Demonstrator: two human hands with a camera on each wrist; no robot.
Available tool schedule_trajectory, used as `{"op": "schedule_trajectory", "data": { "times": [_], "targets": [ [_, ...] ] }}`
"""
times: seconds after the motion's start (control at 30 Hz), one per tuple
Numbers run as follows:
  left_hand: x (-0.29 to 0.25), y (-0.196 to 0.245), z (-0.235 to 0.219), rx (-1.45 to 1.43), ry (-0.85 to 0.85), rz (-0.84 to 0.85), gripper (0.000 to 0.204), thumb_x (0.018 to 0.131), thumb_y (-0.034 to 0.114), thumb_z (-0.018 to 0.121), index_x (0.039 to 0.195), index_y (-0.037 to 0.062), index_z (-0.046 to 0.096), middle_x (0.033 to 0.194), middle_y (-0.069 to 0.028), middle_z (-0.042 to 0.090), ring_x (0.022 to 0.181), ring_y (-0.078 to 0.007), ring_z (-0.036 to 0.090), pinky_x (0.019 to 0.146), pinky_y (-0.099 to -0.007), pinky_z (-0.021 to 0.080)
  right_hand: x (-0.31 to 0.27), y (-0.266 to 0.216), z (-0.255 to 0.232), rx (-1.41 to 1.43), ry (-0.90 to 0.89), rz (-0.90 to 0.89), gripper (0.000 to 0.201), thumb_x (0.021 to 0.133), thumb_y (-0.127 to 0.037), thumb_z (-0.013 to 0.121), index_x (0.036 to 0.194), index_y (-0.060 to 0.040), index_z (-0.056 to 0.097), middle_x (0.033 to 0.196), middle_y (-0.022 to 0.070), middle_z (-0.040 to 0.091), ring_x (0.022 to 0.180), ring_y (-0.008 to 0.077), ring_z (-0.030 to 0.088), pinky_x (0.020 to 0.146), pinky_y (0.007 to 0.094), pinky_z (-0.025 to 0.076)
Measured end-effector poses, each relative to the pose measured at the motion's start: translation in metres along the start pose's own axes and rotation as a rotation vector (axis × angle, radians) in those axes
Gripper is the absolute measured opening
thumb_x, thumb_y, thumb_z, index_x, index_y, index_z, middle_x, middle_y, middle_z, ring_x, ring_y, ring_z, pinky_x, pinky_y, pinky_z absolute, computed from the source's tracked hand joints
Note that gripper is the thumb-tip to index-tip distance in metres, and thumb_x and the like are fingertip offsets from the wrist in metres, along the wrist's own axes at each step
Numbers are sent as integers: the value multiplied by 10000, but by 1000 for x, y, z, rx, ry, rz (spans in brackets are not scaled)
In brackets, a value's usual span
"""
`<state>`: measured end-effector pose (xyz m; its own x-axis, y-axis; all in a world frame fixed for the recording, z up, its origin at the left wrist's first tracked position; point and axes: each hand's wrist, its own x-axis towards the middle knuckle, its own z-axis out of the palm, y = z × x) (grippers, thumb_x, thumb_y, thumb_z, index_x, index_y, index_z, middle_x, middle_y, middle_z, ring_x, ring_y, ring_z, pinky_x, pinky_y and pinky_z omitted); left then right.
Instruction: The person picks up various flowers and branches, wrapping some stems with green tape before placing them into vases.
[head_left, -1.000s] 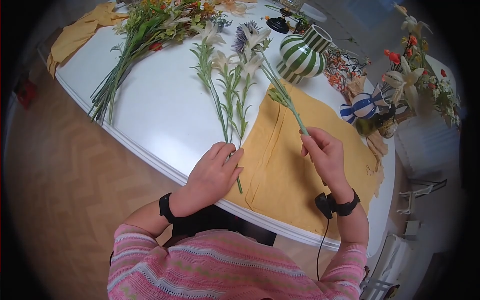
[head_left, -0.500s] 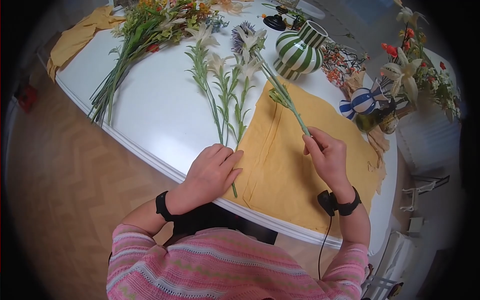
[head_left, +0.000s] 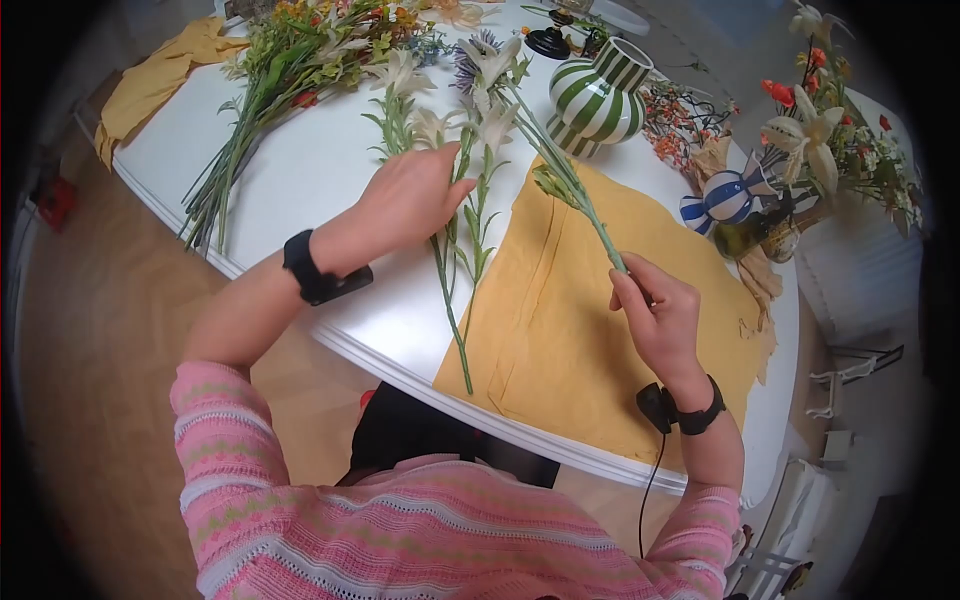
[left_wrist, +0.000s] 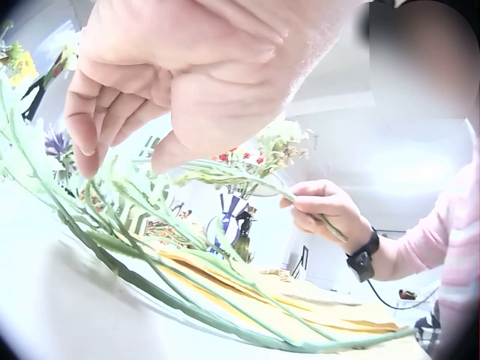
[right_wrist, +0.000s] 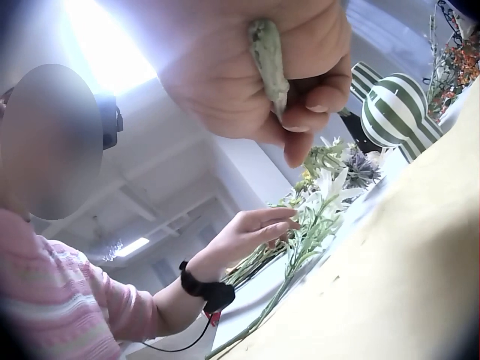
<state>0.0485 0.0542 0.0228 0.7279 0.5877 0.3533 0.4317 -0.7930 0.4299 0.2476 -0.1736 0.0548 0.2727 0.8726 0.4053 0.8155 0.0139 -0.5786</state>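
Observation:
My right hand grips green flower stems near their lower end, above the yellow wrapping sheet. They lead up to a white lily and a purple spiky flower. In the right wrist view, a cut stem end sticks out of the grip. My left hand is over the leafy lily stems lying on the white table, its fingers loosely bent. In the left wrist view, the fingertips come right down to the leaves, thumb apart from them.
A green-striped vase stands behind the sheet. Mixed flowers lie in a pile at the table's left. On the right are a blue-striped vase and a tall flower arrangement. Yellow paper hangs over the far-left corner.
My left hand has let go of the lower stems near the table's front edge and moved up along them to the leafy part. My right hand stays almost in place, holding its stems.

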Motion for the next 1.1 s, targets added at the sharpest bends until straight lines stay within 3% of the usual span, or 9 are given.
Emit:
{"op": "schedule_trajectory", "data": {
  "times": [0.07, 0.1, 0.2, 0.27, 0.47, 0.6, 0.77, 0.9, 1.1],
  "targets": [
    [21, -10, 10, -116, -59, -161, 490, 829, 264, 669, 1169, -68, 548, 890, -235, 658, 826, -390, 637, 770, -428, 503, -1, -5, 0, -51, 13, -69, 116, 851, -48, 632, 942, 3, 684, 554, 62, 585, 483, 139, 587, 476, 256, 430],
    [30, -18, 17, -118, -57, -159, 490, 829, 264, 669, 1169, -68, 548, 890, -235, 658, 826, -390, 637, 770, -428, 503, -1, -5, 0, -54, 14, -69, 116, 851, -48, 632, 942, 3, 684, 554, 62, 585, 483, 139, 587, 476, 256, 430],
    [50, -35, 40, -381, 24, -261, 612, 793, 336, 698, 1226, -64, 532, 898, -197, 679, 816, -328, 663, 756, -392, 509, -4, -5, -2, -125, 15, -138, 101, 840, -45, 637, 920, -1, 680, 546, 65, 571, 472, 175, 579, 467, 271, 426],
    [53, -45, 46, -527, 1, -361, 671, 766, 350, 728, 1265, -49, 522, 864, -131, 684, 778, -231, 661, 728, -341, 504, -6, -3, -2, -177, 8, -158, 88, 837, -53, 645, 907, -10, 679, 544, 75, 563, 463, 197, 567, 460, 286, 419],
    [42, -48, 45, -733, 126, -355, 622, 783, 257, 738, 1287, -26, 509, 744, -33, 620, 670, -108, 574, 641, -276, 464, -10, 16, -6, -211, -10, -26, 94, 843, -66, 645, 916, -17, 680, 551, 95, 562, 457, 205, 560, 460, 295, 415],
    [38, -37, 30, -806, 217, -353, 602, 796, 209, 731, 1295, -26, 489, 705, -13, 586, 600, -95, 538, 561, -274, 444, -12, 20, -8, -165, -17, 27, 109, 848, -69, 640, 930, -9, 681, 553, 86, 567, 453, 180, 555, 463, 282, 415],
    [37, -43, 37, -684, 98, -451, 614, 813, 184, 704, 1320, -32, 431, 718, -48, 592, 517, -128, 548, 481, -277, 447, -12, 18, -9, -3, 57, 64, 128, 884, -58, 610, 953, 25, 677, 553, 35, 565, 484, 87, 538, 476, 235, 406],
    [33, -38, 37, -601, 31, -451, 603, 825, 171, 676, 1330, -27, 413, 759, -80, 603, 511, -156, 563, 496, -293, 467, -16, 15, -12, 61, 114, 46, 145, 902, -58, 596, 986, 37, 667, 582, 21, 571, 530, 56, 529, 493, 215, 402],
    [31, -40, 42, -528, 11, -395, 586, 822, 179, 658, 1328, -11, 428, 822, -110, 612, 668, -207, 618, 627, -341, 496, -21, 17, -18, 237, 163, 125, 195, 936, -73, 567, 1079, 40, 635, 636, 5, 580, 556, 37, 491, 503, 193, 373]
  ]
}}
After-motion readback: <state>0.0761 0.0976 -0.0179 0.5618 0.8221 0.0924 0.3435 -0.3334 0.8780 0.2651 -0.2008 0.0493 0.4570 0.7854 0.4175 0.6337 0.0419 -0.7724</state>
